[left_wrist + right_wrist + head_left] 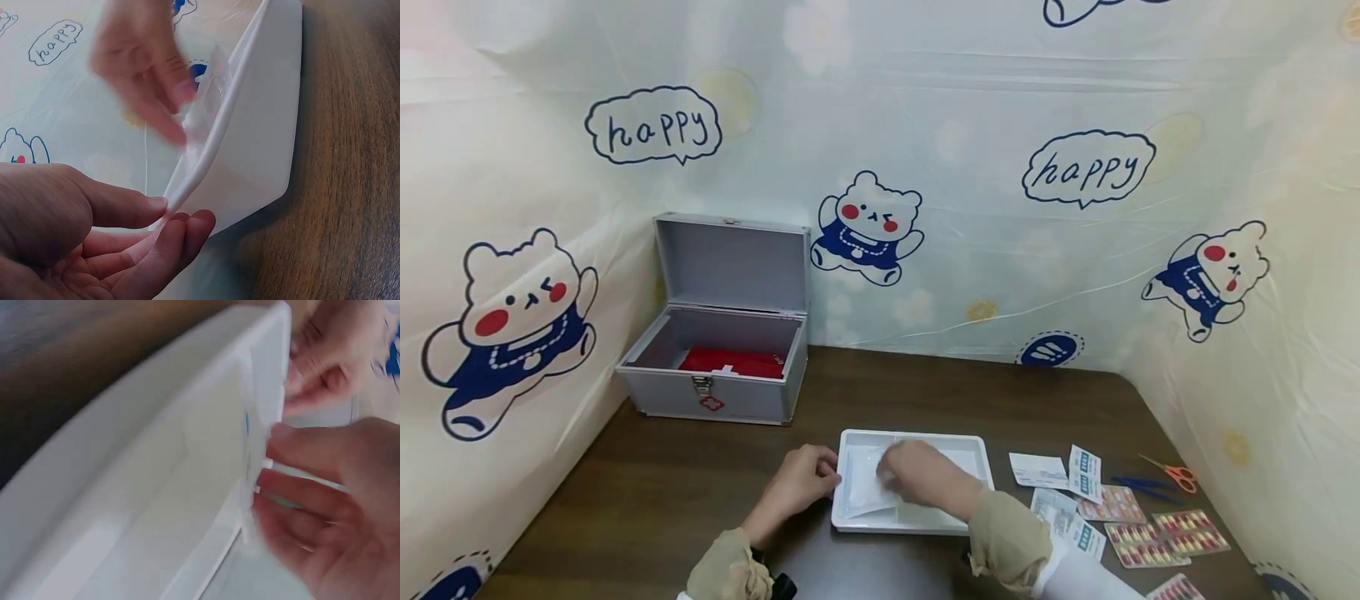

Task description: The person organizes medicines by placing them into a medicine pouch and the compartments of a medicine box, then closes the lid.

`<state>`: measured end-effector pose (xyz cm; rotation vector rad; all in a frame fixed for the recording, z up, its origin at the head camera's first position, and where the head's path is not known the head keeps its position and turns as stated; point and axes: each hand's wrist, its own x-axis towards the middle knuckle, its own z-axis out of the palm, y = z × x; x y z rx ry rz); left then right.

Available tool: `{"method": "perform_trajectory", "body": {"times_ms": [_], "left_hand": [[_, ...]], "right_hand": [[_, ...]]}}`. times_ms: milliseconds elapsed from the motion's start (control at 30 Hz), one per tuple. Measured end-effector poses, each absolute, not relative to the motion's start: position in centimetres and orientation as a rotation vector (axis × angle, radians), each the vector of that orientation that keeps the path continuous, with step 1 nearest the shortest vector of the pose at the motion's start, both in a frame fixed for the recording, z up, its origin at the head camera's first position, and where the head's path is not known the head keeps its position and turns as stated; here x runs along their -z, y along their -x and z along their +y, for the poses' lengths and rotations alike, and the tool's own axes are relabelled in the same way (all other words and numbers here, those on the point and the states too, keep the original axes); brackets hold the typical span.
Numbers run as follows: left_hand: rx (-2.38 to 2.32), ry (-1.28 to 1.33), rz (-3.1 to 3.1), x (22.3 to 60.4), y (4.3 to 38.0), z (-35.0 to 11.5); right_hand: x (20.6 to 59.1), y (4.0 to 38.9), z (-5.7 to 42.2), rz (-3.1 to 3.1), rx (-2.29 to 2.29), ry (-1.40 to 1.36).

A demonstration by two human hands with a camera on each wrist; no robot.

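A white rectangular tray [925,523] lies on the table, with a flat white packet [867,479] in its left part. My left hand [801,482] is at the tray's left end; in the left wrist view its thumb [128,206] and fingertips pinch the rim. Over the tray is my right hand [928,477], blurred, fingers pointing down at the packet. The right wrist view has the right thumb [306,447] and fingers parted, their tips right at the packet's edge. Clear plastic wrapping [215,87] stands up beside the right fingers in the left wrist view.
A grey metal case [715,393] stands lid up at the back left, a red pouch [733,362] inside. Right of the tray lie paper packets [1039,470], several blister packs [1189,532], blue tweezers [1142,483] and orange-handled scissors [1182,477]. Printed cloth walls surround the table.
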<state>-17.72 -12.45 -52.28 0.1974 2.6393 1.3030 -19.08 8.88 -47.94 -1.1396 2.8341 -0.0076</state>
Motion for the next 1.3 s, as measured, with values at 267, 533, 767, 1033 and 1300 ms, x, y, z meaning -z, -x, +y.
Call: {"method": "perform_trajectory", "body": {"times_ms": [267, 533, 767, 1033, 1300], "left_hand": [[-1.300, -0.201, 2.638, 52.2, 17.8, -12.3], [-1.313, -0.249, 2.687, 52.3, 17.7, -12.5], [-1.299, -0.237, 2.662, 52.4, 17.8, -12.4], [-1.288, -0.244, 2.670, 52.5, 17.9, -12.3], [-1.297, -0.209, 2.657, 52.6, 17.9, -12.2]], "right_hand": [[49.1, 17.0, 8.2, 2.759, -0.353, 1.193], [50.8, 17.4, 7.7, 2.846, -0.329, 1.254], [50.7, 17.8, 8.2, 2.832, -0.025, 1.111], [49.2, 17.8, 12.3, 2.973, 0.376, 1.252], [47.3, 19.6, 20.1, 3.045, 0.576, 0.814]]}}
